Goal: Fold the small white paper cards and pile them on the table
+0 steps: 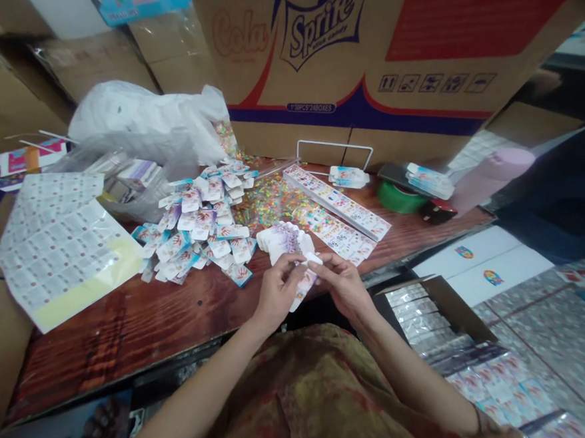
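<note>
At the table's front edge, my left hand (276, 288) and my right hand (344, 285) are closed on one small white-and-purple printed carton (303, 290). Both thumbs and fingertips pinch its upper end, where a white flap shows. Just beyond my fingers lies a fanned stack of flat white-and-purple cartons (281, 240). To the left of that, small blue, white and purple cartons (193, 229) form a loose heap. Printed sticker strips (339, 202) lie at the right, beside scattered tiny multicoloured pieces (266, 201).
A large Sprite carton (291, 129) stands behind the wooden table (130, 334). Sticker sheets (69, 248) and a plastic bag (140, 116) occupy the left. Green tape (398, 197) and a pink cylinder (493, 178) are at right. An open box (451, 304) sits below, at right.
</note>
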Action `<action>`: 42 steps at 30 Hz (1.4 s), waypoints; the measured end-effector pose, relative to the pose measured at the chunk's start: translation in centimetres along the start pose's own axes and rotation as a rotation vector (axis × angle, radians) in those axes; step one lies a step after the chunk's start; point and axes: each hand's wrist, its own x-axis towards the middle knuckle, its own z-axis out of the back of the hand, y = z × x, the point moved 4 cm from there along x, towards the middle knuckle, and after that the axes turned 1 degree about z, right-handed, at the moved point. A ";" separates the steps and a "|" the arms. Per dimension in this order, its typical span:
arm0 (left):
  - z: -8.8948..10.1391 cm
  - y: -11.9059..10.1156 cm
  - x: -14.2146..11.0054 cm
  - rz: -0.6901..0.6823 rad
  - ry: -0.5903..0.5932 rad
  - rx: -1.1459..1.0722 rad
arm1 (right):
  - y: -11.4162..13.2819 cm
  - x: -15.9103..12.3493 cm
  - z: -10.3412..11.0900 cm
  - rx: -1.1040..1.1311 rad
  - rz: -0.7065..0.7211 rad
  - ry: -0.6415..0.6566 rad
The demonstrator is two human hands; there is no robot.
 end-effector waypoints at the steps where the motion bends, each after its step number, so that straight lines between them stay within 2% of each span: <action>1: 0.2 -0.1 -0.1 -0.022 -0.039 0.058 | 0.3 -0.2 -0.1 -0.060 0.076 -0.009; 5: 0.6 -0.7 -0.4 -0.052 -0.128 0.297 | 2.1 -1.5 -0.8 -0.377 0.423 0.007; 7: 0.7 -0.9 -0.5 -0.074 -0.140 0.373 | 2.5 -1.9 -1.1 -0.446 0.493 0.046; 9: 0.6 -1.1 -0.6 -0.099 -0.133 0.412 | 2.4 -1.8 -1.1 -0.417 0.446 0.052; 15: 0.7 -1.1 -0.8 -0.170 -0.085 0.486 | 0.9 -0.8 -0.1 -0.205 0.132 -0.010; 20: 0.6 -0.9 -0.7 -0.168 -0.057 0.503 | 0.6 -0.3 0.2 -0.141 0.060 0.009; 23: 0.7 -0.9 -0.7 -0.139 -0.056 0.483 | 0.8 -0.6 0.1 -0.209 0.134 0.043; 27: 0.8 -0.5 -1.2 -0.081 -0.074 0.423 | 1.3 -2.2 -0.8 -0.443 0.375 0.158; 30: 1.3 0.0 -1.4 -0.050 -0.064 0.450 | 0.6 -3.1 -0.8 -0.651 0.458 0.242; 31: 1.9 -0.1 -1.2 -0.041 -0.076 0.474 | 0.4 -3.1 -0.5 -0.744 0.484 0.217; 33: 3.9 -0.9 -0.1 -0.039 -0.166 0.532 | 0.0 -2.7 0.6 -0.972 0.558 0.049; 35: 7.4 -2.6 1.9 -0.064 -0.346 0.607 | -0.3 -2.0 1.6 -1.241 0.614 -0.184; 36: 9.4 -3.6 3.1 -0.091 -0.445 0.657 | -0.5 -1.6 1.8 -1.376 0.616 -0.257; 37: 11.4 -4.6 4.3 -0.112 -0.547 0.718 | -0.8 -1.1 1.9 -1.496 0.611 -0.295; 39: 15.0 -6.0 6.9 -0.125 -0.636 0.868 | -1.5 -0.3 1.8 -1.661 0.603 -0.301; 41: 17.2 -6.6 8.9 -0.086 -0.623 1.045 | -1.9 0.2 1.5 -1.707 0.624 -0.285; 42: 17.7 -6.6 9.5 -0.071 -0.619 1.124 | -2.0 0.4 1.5 -1.692 0.635 -0.285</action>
